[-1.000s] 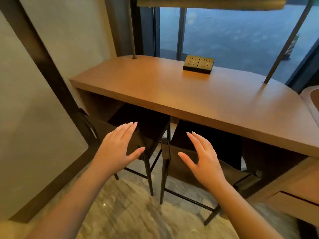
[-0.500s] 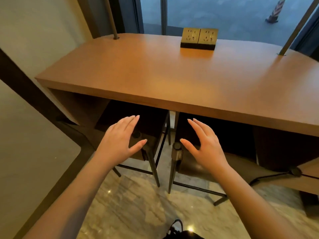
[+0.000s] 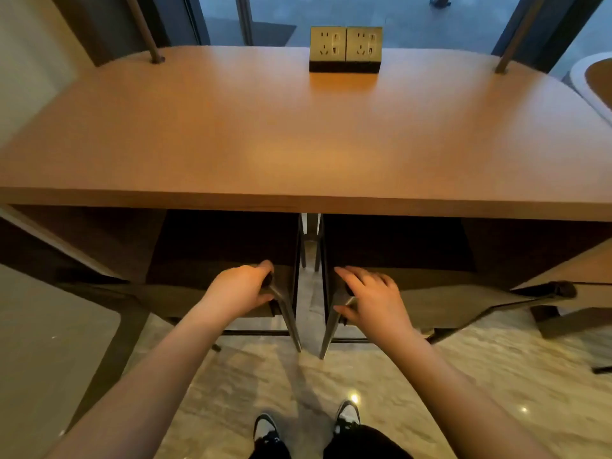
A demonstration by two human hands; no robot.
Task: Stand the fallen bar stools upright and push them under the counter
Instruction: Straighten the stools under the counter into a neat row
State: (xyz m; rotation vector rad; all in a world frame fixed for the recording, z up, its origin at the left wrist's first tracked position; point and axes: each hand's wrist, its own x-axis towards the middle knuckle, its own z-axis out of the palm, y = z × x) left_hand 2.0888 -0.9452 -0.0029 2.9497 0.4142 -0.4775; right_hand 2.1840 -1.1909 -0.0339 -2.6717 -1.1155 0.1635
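Note:
Two dark bar stools stand upright side by side, partly under the wooden counter [image 3: 298, 200]. The left stool [image 3: 198, 293] has a brown seat and thin black legs; my left hand [image 3: 241, 289] grips its near right corner. On the right stool [image 3: 430, 299], my right hand [image 3: 374, 299] holds the near left corner, fingers curled over the seat edge. A narrow gap of floor separates the stools. The counter hides their far halves.
A double power socket block [image 3: 345, 49] sits at the counter's back edge. Two metal posts [image 3: 145, 31] rise from the counter before a window. A wall panel is at left, another piece of furniture [image 3: 579, 293] at right. Marble floor and my shoes [image 3: 304, 422] are below.
Both hands went from hovering open above the stools to gripping the seats' near inner corners. My head moved closer and tilted down, so the counter now fills the view.

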